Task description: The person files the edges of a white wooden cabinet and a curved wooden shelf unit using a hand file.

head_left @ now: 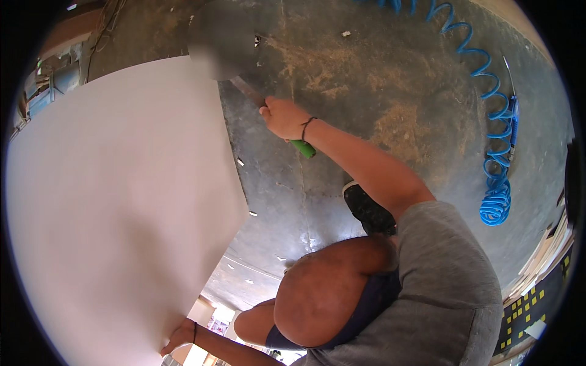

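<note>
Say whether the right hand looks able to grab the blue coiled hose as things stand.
Probably not: the right hand is closed around a green-handled tool, and the blue coiled hose lies well off to its right.

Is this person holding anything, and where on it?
The right hand grips a flat-bladed tool by its green handle, whose end sticks out. The left hand is at the edge of a white panel; whether it grips cannot be told.
</note>
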`<action>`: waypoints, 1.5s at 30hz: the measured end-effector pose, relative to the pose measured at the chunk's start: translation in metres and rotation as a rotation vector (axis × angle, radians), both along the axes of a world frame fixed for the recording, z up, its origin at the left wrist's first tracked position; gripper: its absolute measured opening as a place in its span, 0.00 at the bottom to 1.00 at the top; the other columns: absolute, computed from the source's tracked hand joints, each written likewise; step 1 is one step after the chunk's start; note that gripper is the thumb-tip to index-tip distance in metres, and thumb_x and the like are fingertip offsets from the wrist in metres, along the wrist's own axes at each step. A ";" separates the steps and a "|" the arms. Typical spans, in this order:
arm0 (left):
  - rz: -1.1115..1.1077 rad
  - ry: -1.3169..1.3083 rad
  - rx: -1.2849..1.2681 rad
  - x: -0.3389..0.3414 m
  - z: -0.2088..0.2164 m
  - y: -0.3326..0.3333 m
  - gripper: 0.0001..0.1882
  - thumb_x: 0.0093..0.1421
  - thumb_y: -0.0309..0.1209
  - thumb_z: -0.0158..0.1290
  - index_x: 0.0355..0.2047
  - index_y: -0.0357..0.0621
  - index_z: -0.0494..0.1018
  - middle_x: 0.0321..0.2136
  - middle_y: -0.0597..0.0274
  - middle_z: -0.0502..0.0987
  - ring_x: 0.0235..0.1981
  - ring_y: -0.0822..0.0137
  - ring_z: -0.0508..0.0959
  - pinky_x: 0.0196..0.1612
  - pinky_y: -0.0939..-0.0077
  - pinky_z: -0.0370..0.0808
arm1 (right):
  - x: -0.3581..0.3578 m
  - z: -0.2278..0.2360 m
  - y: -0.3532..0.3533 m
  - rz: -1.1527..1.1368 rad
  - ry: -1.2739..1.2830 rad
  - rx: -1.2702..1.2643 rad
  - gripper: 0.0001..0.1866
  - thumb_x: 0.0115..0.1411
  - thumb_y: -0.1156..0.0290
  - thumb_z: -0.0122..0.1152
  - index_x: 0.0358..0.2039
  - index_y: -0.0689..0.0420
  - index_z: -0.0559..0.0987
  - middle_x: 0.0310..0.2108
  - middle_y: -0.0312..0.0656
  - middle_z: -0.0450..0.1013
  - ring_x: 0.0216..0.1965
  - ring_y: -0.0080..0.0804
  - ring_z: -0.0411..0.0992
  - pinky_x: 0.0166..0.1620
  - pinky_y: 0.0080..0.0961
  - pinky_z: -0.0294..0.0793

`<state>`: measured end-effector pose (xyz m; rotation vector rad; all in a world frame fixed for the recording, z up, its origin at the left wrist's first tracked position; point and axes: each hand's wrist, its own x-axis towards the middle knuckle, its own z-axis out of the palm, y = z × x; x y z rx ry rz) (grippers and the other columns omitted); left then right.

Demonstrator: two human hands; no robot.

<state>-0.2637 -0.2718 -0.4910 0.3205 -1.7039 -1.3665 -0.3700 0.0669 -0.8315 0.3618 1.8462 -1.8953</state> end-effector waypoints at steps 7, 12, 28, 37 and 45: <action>-0.020 -0.025 0.011 0.001 0.003 0.000 0.52 0.41 0.71 0.45 0.58 0.45 0.55 0.58 0.53 0.55 0.60 0.51 0.53 0.61 0.51 0.49 | 0.007 -0.004 -0.035 -0.124 -0.041 -0.114 0.12 0.63 0.65 0.39 0.33 0.63 0.64 0.15 0.46 0.67 0.12 0.36 0.68 0.18 0.34 0.68; -0.042 -0.058 0.002 0.005 0.003 0.000 0.52 0.42 0.71 0.43 0.58 0.45 0.54 0.59 0.53 0.54 0.60 0.51 0.53 0.62 0.51 0.49 | 0.031 -0.030 -0.042 -0.179 -0.019 -0.081 0.13 0.62 0.65 0.41 0.34 0.63 0.66 0.19 0.49 0.69 0.19 0.39 0.71 0.25 0.37 0.67; -0.004 -0.026 0.109 0.004 0.003 0.003 0.48 0.46 0.70 0.38 0.57 0.46 0.56 0.58 0.55 0.55 0.59 0.53 0.55 0.61 0.51 0.51 | -0.170 -0.079 -0.012 -0.274 0.038 -0.488 0.13 0.62 0.70 0.43 0.45 0.59 0.69 0.46 0.45 0.69 0.45 0.35 0.71 0.46 0.30 0.71; 0.172 -0.021 0.112 -0.009 -0.005 0.020 0.51 0.45 0.73 0.35 0.57 0.46 0.56 0.58 0.55 0.56 0.59 0.53 0.56 0.60 0.52 0.54 | -0.228 -0.144 -0.037 -0.555 0.067 -0.539 0.11 0.55 0.79 0.50 0.41 0.65 0.71 0.40 0.50 0.71 0.38 0.41 0.74 0.44 0.38 0.75; 0.209 -0.010 0.065 -0.007 0.003 0.026 0.51 0.45 0.74 0.34 0.57 0.46 0.56 0.58 0.55 0.57 0.59 0.52 0.56 0.59 0.50 0.54 | -0.200 -0.058 -0.034 -0.511 -0.110 -0.480 0.08 0.55 0.78 0.51 0.36 0.64 0.75 0.37 0.47 0.73 0.37 0.36 0.74 0.40 0.33 0.77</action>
